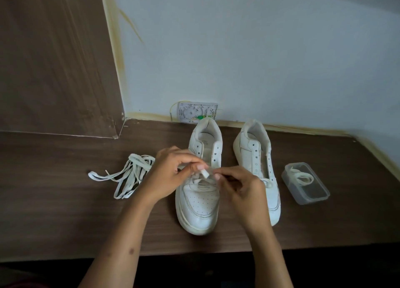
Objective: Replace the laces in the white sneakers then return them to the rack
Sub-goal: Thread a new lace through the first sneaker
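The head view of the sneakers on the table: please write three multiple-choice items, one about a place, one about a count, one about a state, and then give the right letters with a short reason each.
1. Where does the loose pile of laces lie?
A. left of the left sneaker
B. inside the plastic box
C. between the two sneakers

2. How many sneakers stand on the table?
A. one
B. two
C. three

3. What are the hands doing?
A. resting flat on the table
B. both pinching a lace end over the left sneaker
C. lifting the right sneaker

Answers:
1 A, the pile lies on the bare table beside the left hand.
2 B, two white sneakers stand side by side, heels toward the wall.
3 B, the left hand and right hand meet at the lace end above the eyelets.
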Demonstrator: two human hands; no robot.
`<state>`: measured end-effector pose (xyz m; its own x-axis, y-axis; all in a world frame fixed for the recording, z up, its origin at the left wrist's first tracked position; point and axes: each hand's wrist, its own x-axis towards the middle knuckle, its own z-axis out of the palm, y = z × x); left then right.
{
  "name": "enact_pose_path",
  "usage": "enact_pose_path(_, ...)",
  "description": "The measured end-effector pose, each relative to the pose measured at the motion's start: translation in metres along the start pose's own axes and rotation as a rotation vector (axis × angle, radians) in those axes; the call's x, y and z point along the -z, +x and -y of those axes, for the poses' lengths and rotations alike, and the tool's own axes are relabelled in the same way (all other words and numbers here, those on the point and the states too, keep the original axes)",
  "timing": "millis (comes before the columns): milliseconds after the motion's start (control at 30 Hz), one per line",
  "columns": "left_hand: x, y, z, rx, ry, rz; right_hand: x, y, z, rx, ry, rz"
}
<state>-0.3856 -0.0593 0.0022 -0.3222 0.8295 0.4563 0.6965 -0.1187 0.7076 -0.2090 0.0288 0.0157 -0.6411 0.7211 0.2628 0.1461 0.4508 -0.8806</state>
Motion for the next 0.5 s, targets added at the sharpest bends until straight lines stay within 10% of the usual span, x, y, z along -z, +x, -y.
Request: enact_pose_path(500, 0.001, 0.001, -0.004, 0.024, -0.116, 0.006, -0.006, 0.000, 0.003, -0.002, 0.024, -0.030)
